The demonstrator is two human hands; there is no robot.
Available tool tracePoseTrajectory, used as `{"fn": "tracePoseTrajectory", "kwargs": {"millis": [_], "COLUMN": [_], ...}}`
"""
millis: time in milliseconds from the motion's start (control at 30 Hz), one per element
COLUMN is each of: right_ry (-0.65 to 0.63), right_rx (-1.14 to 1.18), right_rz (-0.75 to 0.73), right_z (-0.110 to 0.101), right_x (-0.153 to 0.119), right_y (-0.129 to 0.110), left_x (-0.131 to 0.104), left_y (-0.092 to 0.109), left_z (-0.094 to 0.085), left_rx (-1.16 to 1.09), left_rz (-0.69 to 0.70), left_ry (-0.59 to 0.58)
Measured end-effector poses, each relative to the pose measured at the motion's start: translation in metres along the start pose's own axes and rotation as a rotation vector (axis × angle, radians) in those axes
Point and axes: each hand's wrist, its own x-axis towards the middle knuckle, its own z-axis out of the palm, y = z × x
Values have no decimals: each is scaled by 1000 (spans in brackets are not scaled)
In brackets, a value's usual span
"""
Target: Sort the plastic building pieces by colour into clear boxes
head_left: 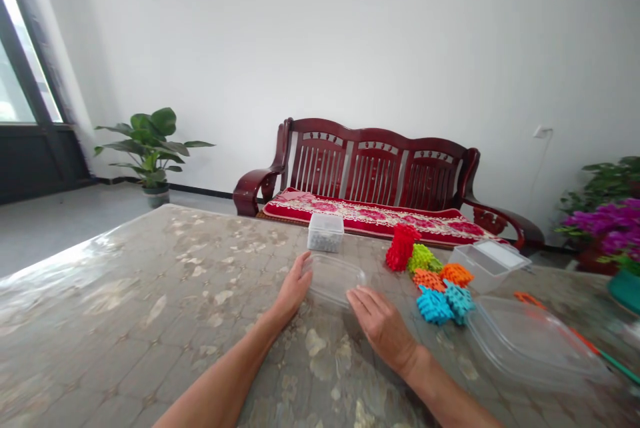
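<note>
Between my hands is a clear plastic lid (334, 276), held level at or just above the table; I cannot tell if it touches the cloth. My left hand (294, 287) grips its left edge, thumb on top. On its right edge my right hand (376, 319) has its fingers pressed together. Just beyond the lid stands a small clear plastic box (325, 233) with many small grey pieces inside. To the right sit a red bundle (401, 248), a yellow-green one (424, 259), orange ones (457, 275) and blue ones (434, 305) of knobbly plastic pieces.
A clear open box (487, 267) and a larger clear lid (535, 341) lie right of the bundles, with orange and green strips (585, 341) by them. The patterned tablecloth (125, 321) covers the table. Behind it stands a wooden bench (375, 168); purple flowers (607, 228) are at right.
</note>
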Motion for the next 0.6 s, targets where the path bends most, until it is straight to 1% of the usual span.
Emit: {"fn": "tracePoseTrajectory", "kwargs": {"millis": [133,267,367,500,533,600], "right_ry": [-51,-101,-143,-181,-182,-145], "right_rx": [-15,19,50,168,188,205], "right_rz": [-47,-105,-90,-22,-8,-15], "right_z": [-6,-13,-17,-22,-22,-19], "right_x": [4,13,17,14,13,11], "right_y": [1,3,2,2,3,7], "left_x": [2,2,2,2,2,2], "left_y": [-1,1,3,4,4,5], "left_z": [1,2,0,-2,-3,-3], "left_rx": [-48,-65,-67,-59,-57,-52], "left_rz": [-29,-52,-65,-71,-70,-64], "left_ry": [2,0,8,22,27,38]}}
